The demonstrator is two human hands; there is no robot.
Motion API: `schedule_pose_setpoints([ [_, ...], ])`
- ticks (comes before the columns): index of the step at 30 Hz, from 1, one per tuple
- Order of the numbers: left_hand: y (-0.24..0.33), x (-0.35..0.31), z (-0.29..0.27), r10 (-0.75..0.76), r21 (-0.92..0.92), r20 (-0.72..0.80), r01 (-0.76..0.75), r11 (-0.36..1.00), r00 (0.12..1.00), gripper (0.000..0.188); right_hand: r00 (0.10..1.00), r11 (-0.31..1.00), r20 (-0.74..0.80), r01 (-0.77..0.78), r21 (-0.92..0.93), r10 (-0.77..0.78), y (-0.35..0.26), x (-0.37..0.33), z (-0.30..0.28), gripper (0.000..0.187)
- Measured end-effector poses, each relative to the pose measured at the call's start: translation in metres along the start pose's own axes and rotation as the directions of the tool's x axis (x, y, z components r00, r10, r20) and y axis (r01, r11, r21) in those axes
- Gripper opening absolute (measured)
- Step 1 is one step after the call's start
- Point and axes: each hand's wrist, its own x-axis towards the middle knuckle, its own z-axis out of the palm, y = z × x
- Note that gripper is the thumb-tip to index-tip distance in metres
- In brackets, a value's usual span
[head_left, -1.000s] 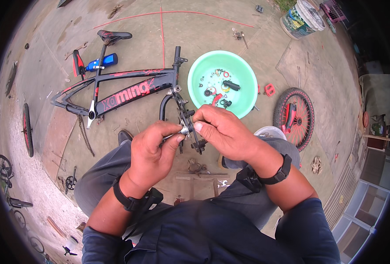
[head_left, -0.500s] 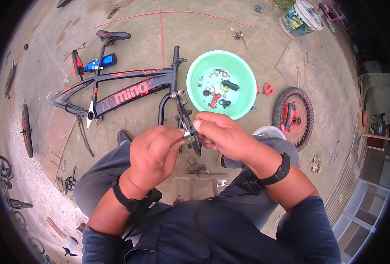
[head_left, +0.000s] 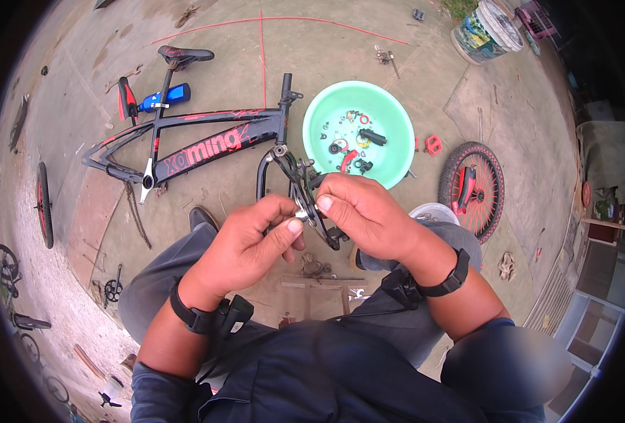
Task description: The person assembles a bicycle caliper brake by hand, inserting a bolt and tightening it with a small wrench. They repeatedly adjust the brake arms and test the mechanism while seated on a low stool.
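Close in front of me, both hands are on a narrow-armed black bicycle part (head_left: 332, 242) that looks like a brake caliper. A small silver fitting (head_left: 301, 213) on it is pinched between the thumb and forefinger of my left hand (head_left: 249, 243). My right hand (head_left: 365, 215) grips the dark arm from the other side, thumb against it and its other fingers curled behind. Just beyond, the black and red bicycle frame (head_left: 217, 149) lies on the ground with its fork (head_left: 262, 176) toward my hands. My fingers hide part of the held piece.
A light-green basin (head_left: 390, 169) with several small parts stands beyond my right hand. A wheel (head_left: 471, 190) lies to the right, near a red pedal (head_left: 433, 145). A white bucket (head_left: 485, 32) stands far right. By the frame lie a saddle (head_left: 186, 55) and blue bottle (head_left: 178, 93).
The black part has turned in my hands, showing more of its arms. My left thumb has slid lower along the silver fitting, and the left fingers are more spread.
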Motion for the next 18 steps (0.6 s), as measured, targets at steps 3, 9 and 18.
schedule_pose_setpoints([
  [3, 0.0075, -0.0019, -0.0038, -0.102, 0.007, 0.11, 0.102, 0.995, 0.989, 0.028, 0.998, 0.993, 0.027, 0.059, -0.103, -0.056, -0.0007, 0.0003, 0.0006, 0.021],
  [9, 0.0096, -0.0029, -0.0028, -0.119, 0.043, 0.1, 0.115, 0.992, 0.988, 0.025, 0.994, 0.978, 0.055, 0.106, -0.182, -0.097, -0.0009, 0.0003, -0.0001, 0.018],
  [18, 0.0055, -0.0023, 0.0038, -0.024, 0.142, 0.027, 0.019, 0.99, 0.999, 0.021, 0.996, 0.985, 0.044, 0.09, -0.149, -0.084, -0.0042, -0.0004, 0.0014, 0.018],
])
